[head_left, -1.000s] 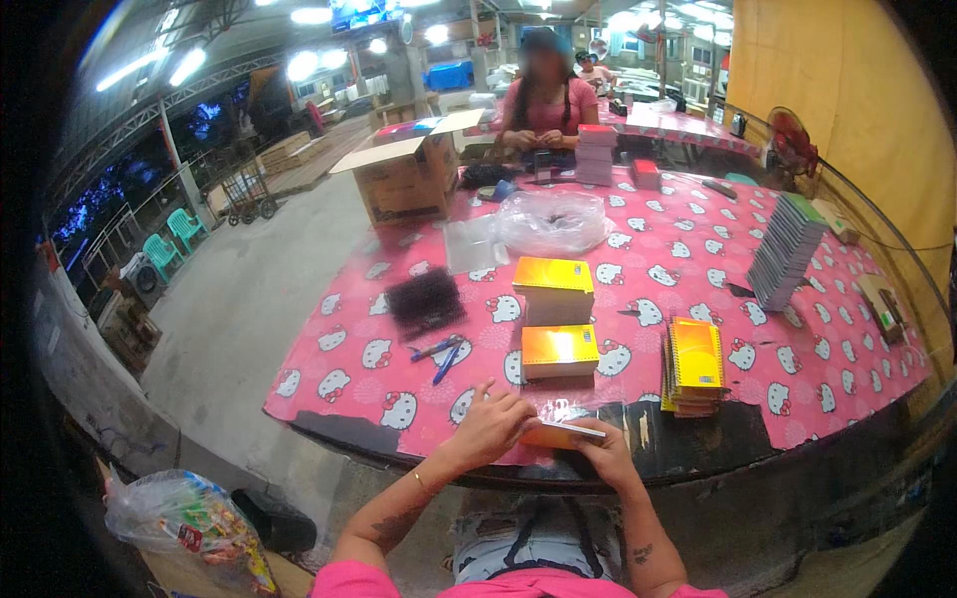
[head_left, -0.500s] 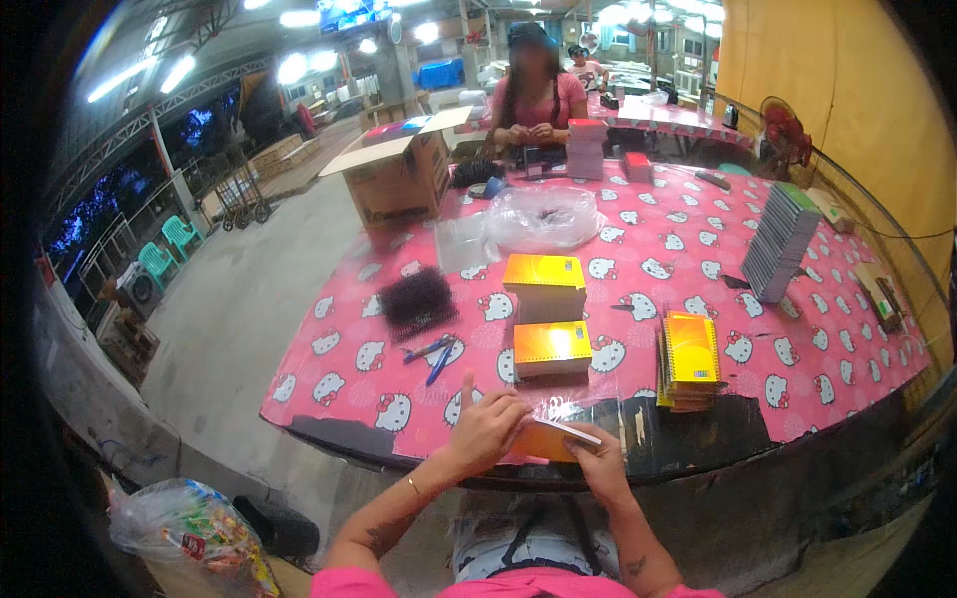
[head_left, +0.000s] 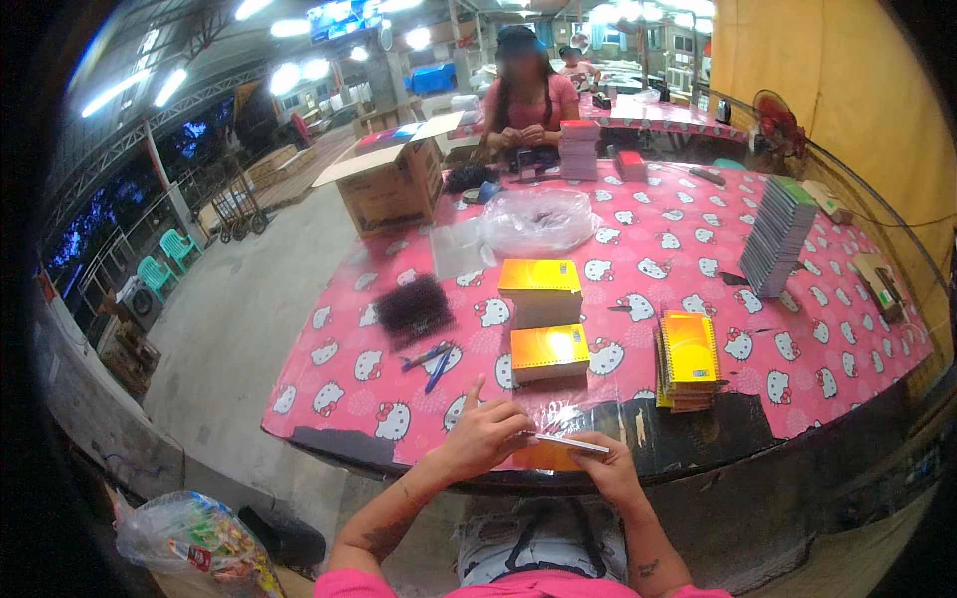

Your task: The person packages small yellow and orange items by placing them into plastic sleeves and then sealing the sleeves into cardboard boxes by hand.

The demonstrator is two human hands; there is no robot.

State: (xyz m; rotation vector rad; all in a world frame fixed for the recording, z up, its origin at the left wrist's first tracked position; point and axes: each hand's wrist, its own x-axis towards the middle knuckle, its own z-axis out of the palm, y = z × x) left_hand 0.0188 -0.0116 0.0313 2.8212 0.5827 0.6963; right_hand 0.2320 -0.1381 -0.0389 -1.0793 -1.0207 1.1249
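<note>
At the near edge of the table I hold a small notebook [head_left: 548, 456] with an orange cover, its white page edge facing up. My right hand [head_left: 608, 466] grips its right end between thumb and fingers. My left hand [head_left: 488, 435] is closed at its left end, fingertips on the edge and one finger sticking up; what lies under those fingertips is hidden. Just beyond stand two stacks of yellow-orange notebooks, a near stack [head_left: 550, 349] and a taller far stack [head_left: 539, 277]. Right of them lies a pile of spiral-bound notebooks [head_left: 690, 349].
Left on the pink table [head_left: 638, 239] are black binding coils [head_left: 414, 307] and blue-handled pliers [head_left: 437, 371]. Behind are a clear plastic bag [head_left: 541, 221] and an open cardboard box [head_left: 389, 184]. A tall leaning notebook stack [head_left: 776, 239] stands right. A person [head_left: 525, 110] sits opposite.
The notebook has come slightly lower and its top edge lies more level. My right hand has shifted a little right and down with it; my left hand has barely moved.
</note>
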